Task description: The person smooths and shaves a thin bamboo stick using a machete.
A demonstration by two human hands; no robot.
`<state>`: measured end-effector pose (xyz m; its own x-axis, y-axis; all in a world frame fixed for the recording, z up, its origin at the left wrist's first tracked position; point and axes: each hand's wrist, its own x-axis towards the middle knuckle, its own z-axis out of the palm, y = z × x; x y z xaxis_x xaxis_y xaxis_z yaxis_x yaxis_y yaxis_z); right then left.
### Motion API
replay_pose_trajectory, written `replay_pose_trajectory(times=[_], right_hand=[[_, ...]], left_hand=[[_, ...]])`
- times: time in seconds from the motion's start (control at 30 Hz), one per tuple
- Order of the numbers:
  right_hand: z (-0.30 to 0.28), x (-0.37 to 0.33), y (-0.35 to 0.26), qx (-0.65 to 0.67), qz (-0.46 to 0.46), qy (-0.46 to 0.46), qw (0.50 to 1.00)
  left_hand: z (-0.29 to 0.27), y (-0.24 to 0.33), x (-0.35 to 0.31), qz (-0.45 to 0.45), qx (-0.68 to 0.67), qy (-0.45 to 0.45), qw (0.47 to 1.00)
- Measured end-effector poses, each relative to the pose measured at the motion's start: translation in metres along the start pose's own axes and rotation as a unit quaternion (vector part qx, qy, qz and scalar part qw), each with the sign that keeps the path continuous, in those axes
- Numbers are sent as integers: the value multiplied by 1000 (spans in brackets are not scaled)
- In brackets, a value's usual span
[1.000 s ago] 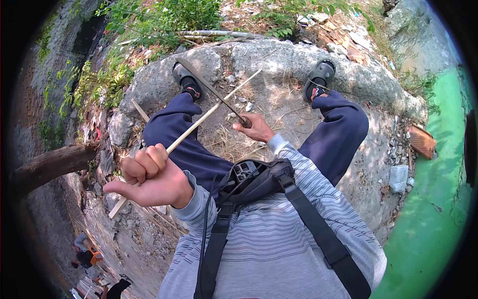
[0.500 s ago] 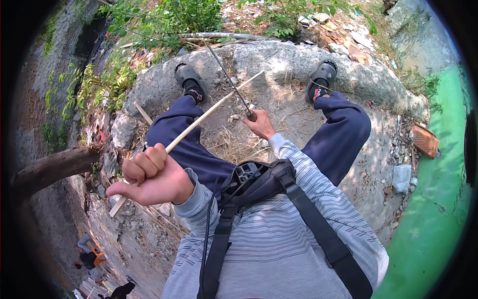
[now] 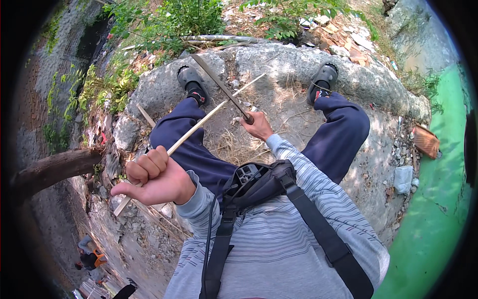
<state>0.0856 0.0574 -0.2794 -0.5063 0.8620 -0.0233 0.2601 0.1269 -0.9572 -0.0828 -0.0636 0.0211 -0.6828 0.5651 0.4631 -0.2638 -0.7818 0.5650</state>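
My left hand (image 3: pixel 158 175) is wrapped round a pale, thin wooden stick (image 3: pixel 196 125), palm turned up and thumb pointing left. The stick slants from below that fist up to the right, its far end between my feet. In my right hand (image 3: pixel 258 126), the fingers close on the dark handle of a long knife (image 3: pixel 215 78). Its blade points up and left with the flat side showing. Near its middle the blade crosses the stick and appears to touch it. Fibrous pale shavings (image 3: pixel 230 144) lie on the ground between my legs.
A curved concrete ledge (image 3: pixel 279 62) runs under my feet, with shrubs (image 3: pixel 189 25) beyond. A thick log (image 3: pixel 57 168) juts in at the left. On the right lie an orange-brown block (image 3: pixel 426 141) and a pale block (image 3: pixel 403 179) beside a green surface (image 3: pixel 428 214). Another person (image 3: pixel 90 259) is at lower left.
The knife has turned in my right hand, so its broad side now shows instead of a thin edge. Its tip has shifted slightly left and down. My left hand and stick have barely moved.
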Motion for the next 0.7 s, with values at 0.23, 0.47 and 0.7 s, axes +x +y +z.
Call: replay_pose_trajectory(times=[0.23,0.47,0.7], right_hand=[[-2,-1,-10,8,1,-30,1000],[0,7,58,38,99,37,994],[3,6,32,-14,36,15,999]], left_hand=[[9,-1,-5,6,7,-11,1000],[14,-5,-11,9,6,-17,1000],[18,-5,-12,15,19,-6,1000]])
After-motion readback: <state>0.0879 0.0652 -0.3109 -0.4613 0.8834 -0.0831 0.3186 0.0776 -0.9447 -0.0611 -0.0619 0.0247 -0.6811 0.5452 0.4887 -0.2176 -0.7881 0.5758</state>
